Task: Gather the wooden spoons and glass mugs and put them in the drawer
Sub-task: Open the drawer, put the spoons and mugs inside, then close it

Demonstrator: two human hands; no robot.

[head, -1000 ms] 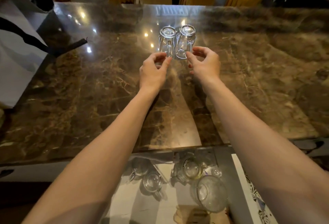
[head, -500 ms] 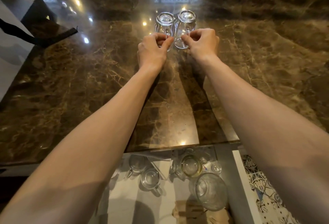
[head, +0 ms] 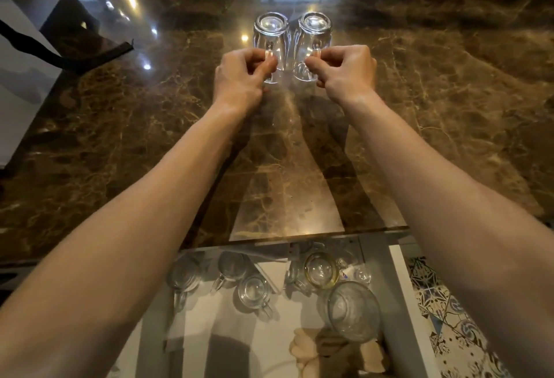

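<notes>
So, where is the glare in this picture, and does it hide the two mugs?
Head view: bright ceiling-light spots glare on the marble countertop left of the left mug and right mug; both stay readable, each pinched by left hand and right hand; wide-angle distortion stretches the forearms.

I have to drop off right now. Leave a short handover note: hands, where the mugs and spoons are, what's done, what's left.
Left hand: pinching the handle of the left mug.
Right hand: pinching the handle of the right mug.
Both mugs are upside down, side by side on the marble counter, far from the near edge.
Drawer open below the near edge, several glass mugs already inside.
No wooden spoons visible.
Left: bring these two mugs to the drawer, then check for spoons.
</notes>
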